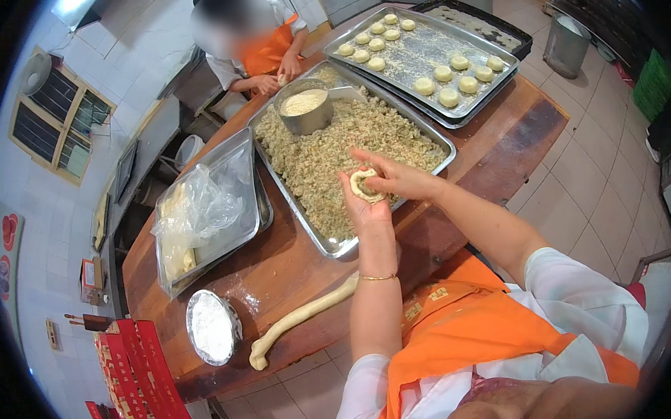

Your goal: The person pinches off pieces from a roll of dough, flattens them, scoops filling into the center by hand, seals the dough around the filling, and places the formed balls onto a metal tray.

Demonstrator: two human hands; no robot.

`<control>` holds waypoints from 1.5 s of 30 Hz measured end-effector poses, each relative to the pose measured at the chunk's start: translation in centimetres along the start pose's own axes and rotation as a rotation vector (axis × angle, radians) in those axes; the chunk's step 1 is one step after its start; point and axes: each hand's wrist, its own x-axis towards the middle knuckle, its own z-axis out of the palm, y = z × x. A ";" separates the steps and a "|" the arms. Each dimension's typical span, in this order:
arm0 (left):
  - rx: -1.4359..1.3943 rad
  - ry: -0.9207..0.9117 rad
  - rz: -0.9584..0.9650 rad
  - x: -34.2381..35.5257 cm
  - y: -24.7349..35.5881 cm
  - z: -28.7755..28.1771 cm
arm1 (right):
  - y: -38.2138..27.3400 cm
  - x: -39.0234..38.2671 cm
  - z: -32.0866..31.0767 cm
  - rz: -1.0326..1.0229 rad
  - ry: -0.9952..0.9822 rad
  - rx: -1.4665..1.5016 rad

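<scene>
Dough piece (358, 188), small and pale with a thick rim around a hollow, is up between the person's two hands, above the near part of a tray of crumbly filling. The left hand (368, 209) cups it from below, its grip closed about the dough; the right hand (404, 177) has its thumb at the hollow and its fingers reaching across, though I cannot tell whether that grip pinches the dough. Close to the near edge of the wooden table (499, 155) lies a long dough rope (303, 315), just beside a bowl (235, 330) of white powder. Past these stand the filling tray (336, 247) and, to its left, another tray (264, 206) with a clear plastic bag (208, 205) over pale dough. A round metal pan (308, 124) of pale crumbs sits on the filling. Farther off, a tray (411, 63) carries dough rounds (424, 86) in two groups, and a co-worker (261, 58) in orange handles a small pale piece.
</scene>
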 end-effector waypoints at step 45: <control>0.400 -0.418 -0.135 -7.8 2.5 -1.6 | -3.7 -2.0 1.8 -0.332 -0.214 -0.614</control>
